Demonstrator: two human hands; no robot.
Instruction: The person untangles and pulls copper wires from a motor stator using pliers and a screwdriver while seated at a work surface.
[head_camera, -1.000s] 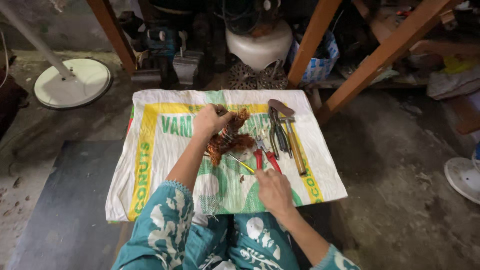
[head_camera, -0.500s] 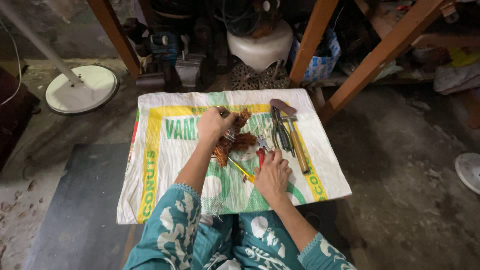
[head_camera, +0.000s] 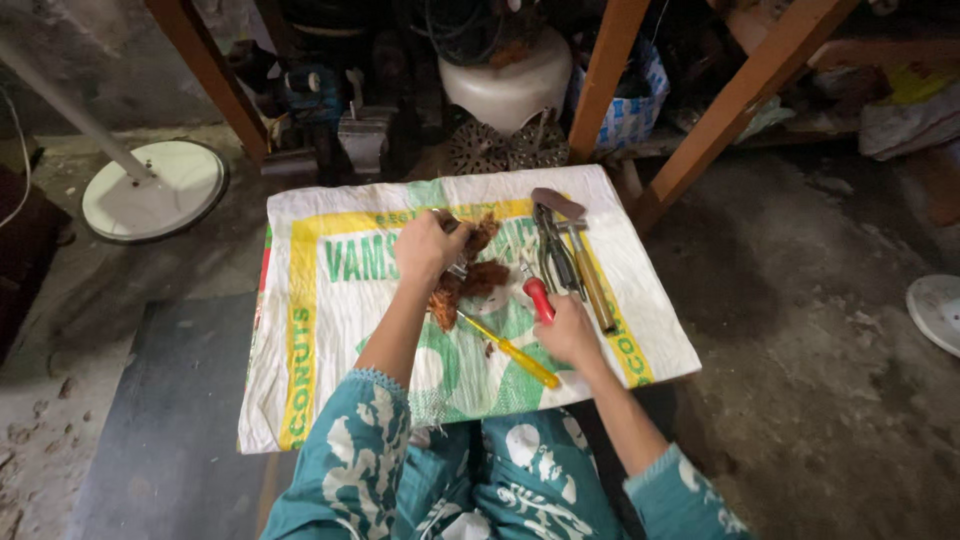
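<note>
a woven sack (head_camera: 330, 330), white with yellow and green print, lies spread flat over a low table whose top is hidden under it; the near edge of the sack is covered by the person's knees. around it is a bare concrete floor (head_camera: 820, 330), with slanted wooden legs (head_camera: 745, 95) and dark clutter behind that is hard to make out. a white round base (head_camera: 155, 190) on a pole stands well to the left.

both arms reach forward in teal patterned sleeves. the left hand (head_camera: 428, 248) is curled palm down and clamped on a coppery brown bundle (head_camera: 470, 280) near the middle of the sack; the fingers hide the upper part of the bundle, and what it is made of cannot be told. the right hand (head_camera: 568, 330) lies to the right of it, closed over the lower end of a red-handled tool (head_camera: 538, 298); the tool's working end is too small to read. the hands are apart.

a yellow-handled screwdriver (head_camera: 515, 352) lies slantwise between the hands, its tip near the bundle. just right of the red tool lie dark pliers (head_camera: 556, 250) and a hammer (head_camera: 585, 265) with a wooden handle, side by side.
</note>
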